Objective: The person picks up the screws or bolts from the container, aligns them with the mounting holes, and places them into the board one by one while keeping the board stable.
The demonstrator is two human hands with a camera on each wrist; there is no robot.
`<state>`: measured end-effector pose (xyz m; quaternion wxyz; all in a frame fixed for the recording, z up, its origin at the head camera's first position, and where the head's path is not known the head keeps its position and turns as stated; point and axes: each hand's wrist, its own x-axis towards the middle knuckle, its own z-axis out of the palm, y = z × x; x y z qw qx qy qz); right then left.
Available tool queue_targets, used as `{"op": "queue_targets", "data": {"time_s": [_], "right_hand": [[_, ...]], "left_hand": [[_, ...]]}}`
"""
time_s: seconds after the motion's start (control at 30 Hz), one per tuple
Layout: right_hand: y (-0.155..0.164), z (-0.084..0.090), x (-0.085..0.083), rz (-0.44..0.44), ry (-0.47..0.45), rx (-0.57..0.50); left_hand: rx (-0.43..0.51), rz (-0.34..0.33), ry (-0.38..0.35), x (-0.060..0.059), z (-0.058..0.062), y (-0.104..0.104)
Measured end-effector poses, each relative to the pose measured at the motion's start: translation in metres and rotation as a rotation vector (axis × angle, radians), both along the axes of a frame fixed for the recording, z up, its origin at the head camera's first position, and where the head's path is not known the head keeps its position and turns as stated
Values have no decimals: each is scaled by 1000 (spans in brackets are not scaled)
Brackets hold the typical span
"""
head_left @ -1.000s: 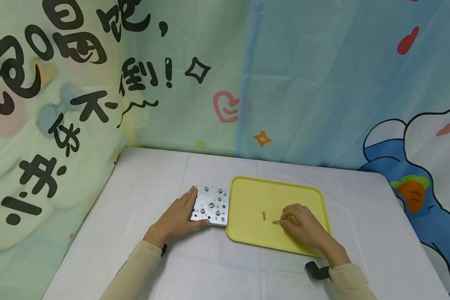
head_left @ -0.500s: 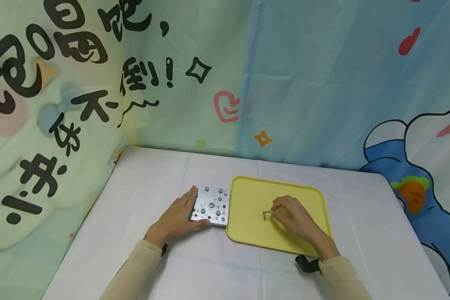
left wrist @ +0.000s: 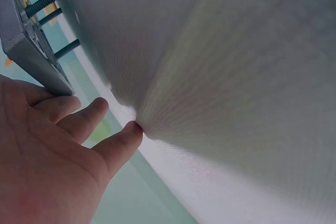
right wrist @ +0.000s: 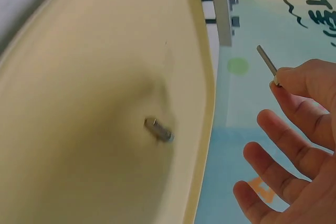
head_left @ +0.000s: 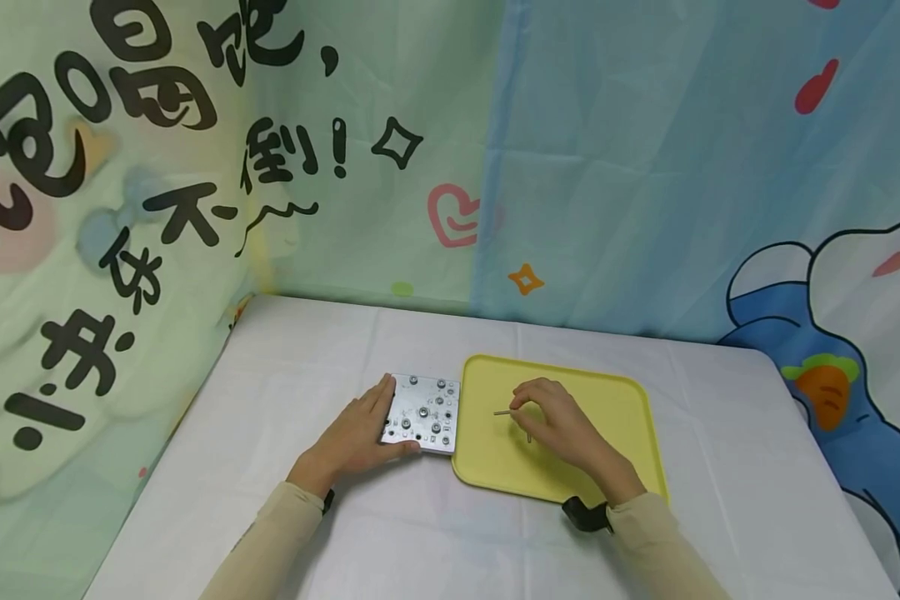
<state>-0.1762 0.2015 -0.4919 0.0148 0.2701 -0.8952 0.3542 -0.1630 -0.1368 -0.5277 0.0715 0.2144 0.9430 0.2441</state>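
a person's right hand (head_left: 558, 429) pinches a small hex key (head_left: 504, 412) between thumb and fingertips above the yellow tray (head_left: 630, 417), its short arm jutting toward the metal plate (head_left: 422, 414); the other fingers hang loose. just under that hand a single loose screw (right wrist: 158, 129) lies on the tray floor, seen best from the right wrist. the left hand (head_left: 356, 437), fingers flat and relaxed, rests against the near left edge of the metal plate, steadying it on the white tablecloth (head_left: 307, 367); the plate sits just beside the tray's left rim and is studded with screws (head_left: 423, 410), whose threaded shanks poke out below in the left wrist view. judged from this, the step in hand is carrying the key across to the plate. the next move calls for seating its tip squarely in one screw head while the left hand keeps the plate from sliding. behind, a cartoon-printed backdrop (head_left: 607, 167) closes the scene.
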Motion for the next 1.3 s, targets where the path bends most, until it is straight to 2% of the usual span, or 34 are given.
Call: {"op": "queue_targets", "data": {"time_s": [0.5,0.63,0.77,1.3], "right_hand": [[-47,2,-12,63,74,61],[-55,1,-12,58,49,83],[-61,1,-12,57,32,104],[-73,1,-16,86,75,153]], "left_hand": [[-9,6,7,-1,-4,-1],[-10,2,7,-2,-4,-1],[-10,5,6,-2,-3,0],[-13,11,-2,-2,-3,0]]}}
